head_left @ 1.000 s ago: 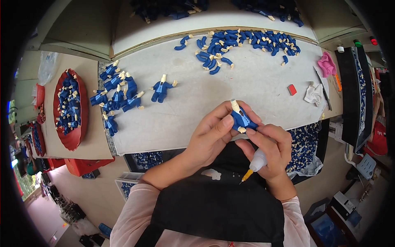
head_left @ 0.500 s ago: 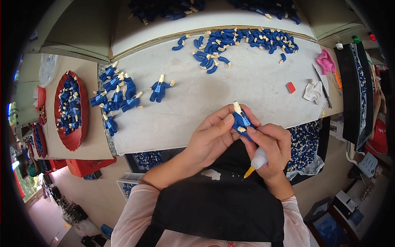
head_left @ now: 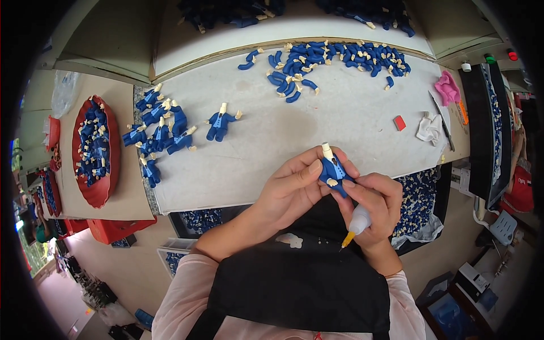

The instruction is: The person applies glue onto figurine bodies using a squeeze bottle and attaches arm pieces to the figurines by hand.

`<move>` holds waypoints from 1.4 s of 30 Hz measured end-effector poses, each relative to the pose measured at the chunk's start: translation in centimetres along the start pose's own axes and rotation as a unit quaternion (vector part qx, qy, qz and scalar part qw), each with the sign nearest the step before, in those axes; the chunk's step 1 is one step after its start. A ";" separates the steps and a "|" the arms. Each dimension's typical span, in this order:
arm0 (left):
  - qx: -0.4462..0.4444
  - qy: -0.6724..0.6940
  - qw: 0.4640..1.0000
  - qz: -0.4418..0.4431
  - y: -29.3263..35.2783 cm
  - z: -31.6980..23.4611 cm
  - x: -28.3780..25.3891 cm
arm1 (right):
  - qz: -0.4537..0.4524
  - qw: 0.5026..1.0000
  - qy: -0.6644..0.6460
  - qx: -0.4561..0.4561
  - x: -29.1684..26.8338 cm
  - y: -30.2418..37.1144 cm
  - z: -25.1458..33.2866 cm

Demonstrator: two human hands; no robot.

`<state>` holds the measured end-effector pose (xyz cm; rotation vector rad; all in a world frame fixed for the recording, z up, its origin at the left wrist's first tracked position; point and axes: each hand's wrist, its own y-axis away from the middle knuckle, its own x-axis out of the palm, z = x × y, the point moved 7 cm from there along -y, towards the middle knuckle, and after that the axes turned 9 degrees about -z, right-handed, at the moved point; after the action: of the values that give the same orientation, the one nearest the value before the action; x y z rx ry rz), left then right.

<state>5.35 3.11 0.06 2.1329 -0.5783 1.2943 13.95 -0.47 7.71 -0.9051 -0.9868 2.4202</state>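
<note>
The left hand (head_left: 292, 184) was closed around the upper body of a blue-suited figure (head_left: 333, 170), thumb on the near side. The right hand (head_left: 375, 204) pinched the figure's lower end between thumb and fingertips and also gripped a white bottle (head_left: 359, 220) within the palm. The bottle's yellow tip (head_left: 349, 238) pointed down and leftward, in front of the black apron (head_left: 300, 289).

The figure was positioned at the near edge of the white work surface (head_left: 243, 170), its cream neck directed toward the far side. Forward of the hands, an open stretch of that surface ran to the pile of blue arms (head_left: 362, 56) lying along the far edge. Leftward, open room extended to a single finished-looking figure (head_left: 221, 122), which lay well apart from the cluster of figures (head_left: 161, 136) at the left edge. Beyond that edge stood a red dish (head_left: 115, 164). On the right, a red block (head_left: 399, 123), a white cloth (head_left: 429, 129) and a pink cloth (head_left: 447, 88) narrowed the free space toward the side edge.
</note>
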 end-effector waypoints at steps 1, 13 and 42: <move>0.001 0.000 1.000 0.000 0.0 0.0 0.0 | 0.000 1.000 0.000 -0.001 0.1 0.0 0.0; 0.003 -0.009 1.000 -0.001 0.0 0.0 0.0 | -0.001 1.000 -0.006 0.003 -0.1 0.3 -0.1; 0.069 -0.123 0.990 -0.022 0.1 -0.6 -0.3 | -0.017 1.000 -0.004 -0.019 -0.2 0.6 -0.4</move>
<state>4.77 3.51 0.00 2.4260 -0.5514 1.0824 14.28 -0.79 7.15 -0.8848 -1.0469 2.3873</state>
